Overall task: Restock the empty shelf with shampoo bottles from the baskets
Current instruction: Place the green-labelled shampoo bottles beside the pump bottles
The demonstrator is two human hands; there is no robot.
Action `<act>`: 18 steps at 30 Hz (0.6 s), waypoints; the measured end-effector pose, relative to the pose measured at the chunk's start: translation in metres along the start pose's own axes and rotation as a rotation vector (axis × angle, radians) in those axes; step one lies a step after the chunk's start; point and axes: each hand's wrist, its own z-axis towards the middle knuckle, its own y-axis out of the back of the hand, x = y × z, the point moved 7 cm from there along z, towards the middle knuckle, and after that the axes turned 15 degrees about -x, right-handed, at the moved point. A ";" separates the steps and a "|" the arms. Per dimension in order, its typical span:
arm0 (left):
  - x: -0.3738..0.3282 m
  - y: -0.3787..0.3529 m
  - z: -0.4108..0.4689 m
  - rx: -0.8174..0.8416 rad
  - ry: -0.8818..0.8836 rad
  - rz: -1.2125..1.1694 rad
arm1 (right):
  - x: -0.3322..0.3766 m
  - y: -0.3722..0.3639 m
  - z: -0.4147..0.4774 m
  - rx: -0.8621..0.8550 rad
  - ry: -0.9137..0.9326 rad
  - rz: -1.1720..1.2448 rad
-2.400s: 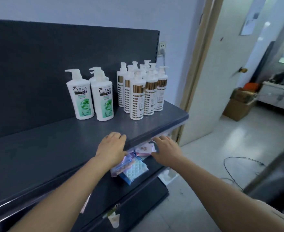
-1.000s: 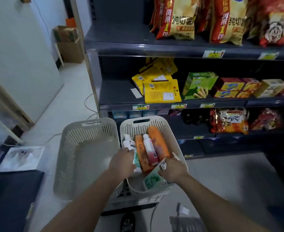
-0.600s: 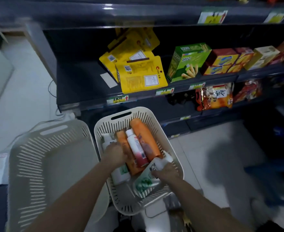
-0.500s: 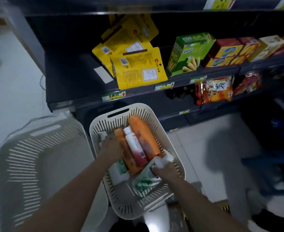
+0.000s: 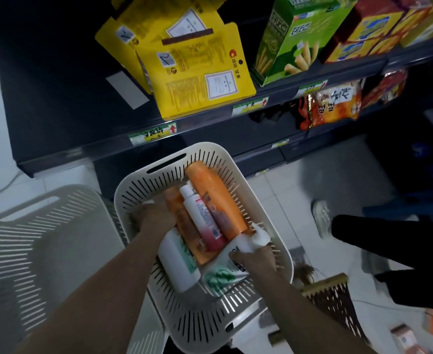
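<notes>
Fingers of the left hand (image 5: 154,218) are curled down over the pump end of a white bottle with green label (image 5: 178,261), which lies along the left side of the basket (image 5: 284,254); the grip looks closed, though the fingertips themselves are hidden. The right hand (image 5: 255,260) is wrapped around the neck of a second white bottle (image 5: 223,273) lying across the near part of the same basket, with its white pump head (image 5: 258,238) sticking out past the knuckles. Both bottles rest on the pile, not yet lifted. Beside them, packed side by side, lie a large orange bottle (image 5: 215,198), a white-and-pink bottle (image 5: 201,221) and a smaller orange bottle (image 5: 184,223). To the left stands a second basket (image 5: 44,241) (as far as it shows, nothing in it). Behind both runs a snack shelf (image 5: 210,118) with yellow pouches and boxes; the shelf to be restocked is out of view. Judging by this, one basket seems emptied and five bottles are left, two of them in hand.
</notes>
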 end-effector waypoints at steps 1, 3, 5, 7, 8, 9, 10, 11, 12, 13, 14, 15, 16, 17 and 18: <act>0.005 -0.008 -0.001 0.000 0.022 -0.009 | -0.001 -0.001 0.002 0.000 -0.007 0.010; 0.012 -0.027 0.003 -0.004 0.038 -0.066 | 0.020 0.011 -0.024 0.001 -0.008 -0.018; 0.020 -0.044 0.013 -0.047 0.053 -0.170 | 0.027 0.017 -0.035 0.018 -0.034 -0.022; 0.025 -0.038 0.009 -0.089 0.092 -0.317 | 0.025 0.019 -0.032 0.031 -0.040 -0.042; 0.025 -0.029 0.003 -0.098 0.105 -0.420 | 0.024 0.019 -0.030 0.031 -0.029 -0.064; 0.023 -0.023 -0.002 -0.085 0.126 -0.494 | 0.023 0.019 -0.029 0.034 -0.020 -0.081; 0.023 -0.021 -0.006 -0.068 0.143 -0.551 | 0.024 0.019 -0.030 0.038 -0.009 -0.092; 0.023 -0.022 -0.009 -0.047 0.151 -0.563 | 0.023 0.019 -0.030 0.040 0.008 -0.093; 0.024 -0.025 -0.010 -0.026 0.147 -0.575 | 0.023 0.020 -0.031 0.039 0.027 -0.096; 0.024 -0.025 -0.012 -0.005 0.145 -0.583 | 0.022 0.020 -0.031 0.037 0.054 -0.101; 0.025 -0.025 -0.013 -0.001 0.133 -0.596 | 0.022 0.021 -0.034 0.040 0.087 -0.108; 0.024 -0.022 -0.015 0.007 0.122 -0.599 | 0.023 0.020 -0.037 0.043 0.129 -0.116; 0.021 -0.015 -0.021 0.014 0.103 -0.607 | 0.024 0.021 -0.041 0.045 0.177 -0.125; 0.018 -0.008 -0.026 0.021 0.085 -0.612 | 0.025 0.021 -0.044 0.046 0.233 -0.138; 0.017 -0.005 -0.031 0.039 0.074 -0.586 | 0.026 0.021 -0.048 0.050 0.288 -0.156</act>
